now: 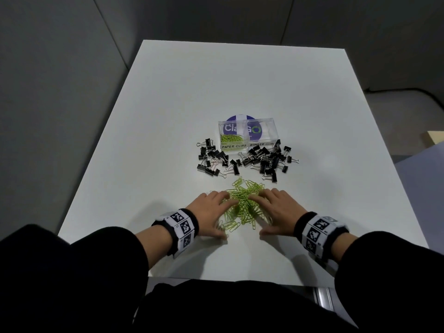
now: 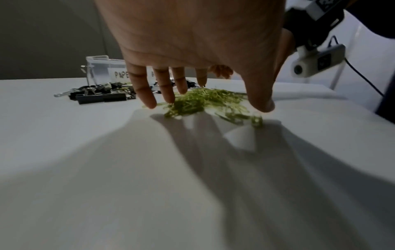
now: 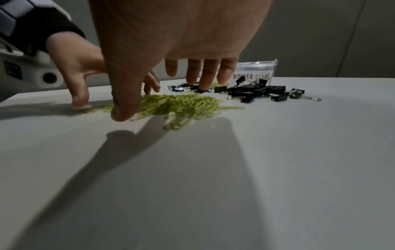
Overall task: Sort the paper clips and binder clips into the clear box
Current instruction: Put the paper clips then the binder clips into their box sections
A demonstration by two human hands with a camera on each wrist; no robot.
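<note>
Both hands spread around the paper clips (image 1: 242,200), nothing gripped.

You have the left hand (image 1: 211,212) and right hand (image 1: 276,209) palm-down either side of the green heap at the near middle of the table (image 1: 168,116), fingers straight and fanned, tips on the heap's edges, thumbs toward you. Neither hand holds anything. The clips look light, thin, slick wire: likely to tangle and slide flat, so rake them together and pinch a bunch from the heap's raised middle. Binder clips (image 1: 247,161) lie scattered just beyond, against the box (image 1: 248,135); stiffer, easier to take by the body. The box's left compartment, marked PAPER CLIPS, holds a few green ones; the right looks empty.
</note>
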